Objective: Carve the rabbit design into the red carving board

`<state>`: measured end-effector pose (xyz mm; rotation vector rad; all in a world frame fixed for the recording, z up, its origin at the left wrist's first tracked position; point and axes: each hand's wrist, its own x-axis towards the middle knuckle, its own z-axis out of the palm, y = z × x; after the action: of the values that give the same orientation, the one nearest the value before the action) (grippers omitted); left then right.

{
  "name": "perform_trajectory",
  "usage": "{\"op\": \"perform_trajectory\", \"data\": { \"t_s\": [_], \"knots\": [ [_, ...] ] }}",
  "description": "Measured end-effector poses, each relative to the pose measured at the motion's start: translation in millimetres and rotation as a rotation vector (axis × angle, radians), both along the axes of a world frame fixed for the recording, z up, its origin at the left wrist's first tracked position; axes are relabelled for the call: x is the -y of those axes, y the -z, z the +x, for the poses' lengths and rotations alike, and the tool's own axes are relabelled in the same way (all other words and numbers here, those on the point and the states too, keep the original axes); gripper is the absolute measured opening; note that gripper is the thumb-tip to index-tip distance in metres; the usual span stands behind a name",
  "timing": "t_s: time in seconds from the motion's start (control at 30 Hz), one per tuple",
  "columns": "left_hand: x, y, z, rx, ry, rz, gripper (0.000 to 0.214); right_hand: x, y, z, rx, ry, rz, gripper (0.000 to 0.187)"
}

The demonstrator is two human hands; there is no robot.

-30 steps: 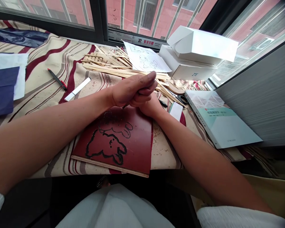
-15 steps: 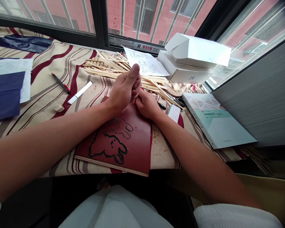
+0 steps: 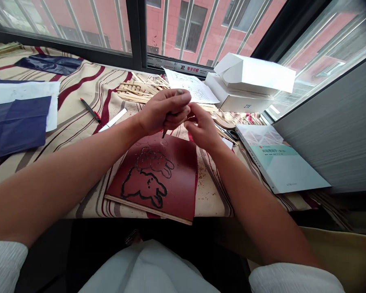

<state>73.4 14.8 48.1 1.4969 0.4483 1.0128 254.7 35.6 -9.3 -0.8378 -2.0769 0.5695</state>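
Note:
My left hand [image 3: 167,112] is closed in a fist around a slim carving tool [image 3: 164,134], whose dark tip points down at the board and whose handle end shows by the thumb. Most of the tool is hidden in the fist. My right hand [image 3: 203,127] is beside the left fist, fingers curled with a gap between thumb and forefinger, and nothing shows in it. Its fingertips are at the left fist; whether they touch is unclear. Below both hands lies a dark red board [image 3: 179,191] with bear or rabbit-like outlines, the nearest one cut in thick black lines.
Wood strips [image 3: 134,91] and a printed drawing [image 3: 192,85] lie behind the hands. A white box [image 3: 240,97] stands by the window. A book [image 3: 283,158] lies right. At left are a pen [image 3: 90,110], a white strip [image 3: 113,119] and dark blue cloth or paper [image 3: 18,126].
My left fist has tilted over from thumb-up, and the tool's tip now shows beneath it. My right hand has lifted, with its thumb and forefinger parted. The view has shifted slightly.

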Motion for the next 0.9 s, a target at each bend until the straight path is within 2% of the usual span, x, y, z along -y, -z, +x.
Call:
{"op": "perform_trajectory", "data": {
  "t_s": [0.07,0.13,0.2,0.27,0.33,0.43,0.5,0.6,0.67,0.77,0.83,0.9],
  "knots": [
    [5.2,-2.0,0.2,-0.072,-0.164,0.18,0.044,5.0,-11.1,-0.9,-0.183,-0.151,-0.09,0.05],
    [11.4,-2.5,-1.3,-0.167,-0.295,0.411,0.035,11.8,-20.6,-5.9,-0.257,-0.223,-0.142,0.06],
    [16.1,-2.0,-5.8,-0.278,-0.408,0.605,0.027,18.1,-27.1,-13.2,-0.287,-0.23,-0.173,0.06],
    [17.1,-1.1,-13.6,-0.383,-0.503,0.711,0.025,21.3,-30.5,-20.3,-0.316,-0.258,-0.228,0.055],
    [13.7,-0.2,-24.6,-0.464,-0.545,0.748,0.032,20.4,-31.9,-25.4,-0.337,-0.319,-0.303,0.048],
    [1.7,5.3,-45.7,-0.501,-0.535,0.75,0.046,14.5,-33.8,-30.7,-0.312,-0.374,-0.423,0.048],
    [-8.4,14.7,-60.8,-0.468,-0.545,0.713,0.055,11.4,-35.8,-35.1,-0.295,-0.35,-0.465,0.047],
    [-21.0,36.2,-79.0,-0.401,-0.594,0.64,0.061,10.7,-37.9,-45.3,-0.34,-0.29,-0.475,0.035],
    [-24.8,51.0,-84.2,-0.5,-0.642,0.619,0.044,11.3,-37.0,-53.9,-0.4,-0.304,-0.5,0.028],
    [-22.8,66.8,-80.2,-0.734,-0.714,0.686,0.013,11.2,-32.0,-67.0,-0.427,-0.374,-0.558,0.025],
    [-18.8,72.4,-73.0,-0.826,-0.655,0.748,0.012,10.5,-27.2,-74.3,-0.395,-0.396,-0.58,0.027],
    [-15.4,75.0,-66.7,-0.892,-0.538,0.794,0.013,10.1,-22.4,-79.3,-0.388,-0.378,-0.581,0.033]
  ]
}}
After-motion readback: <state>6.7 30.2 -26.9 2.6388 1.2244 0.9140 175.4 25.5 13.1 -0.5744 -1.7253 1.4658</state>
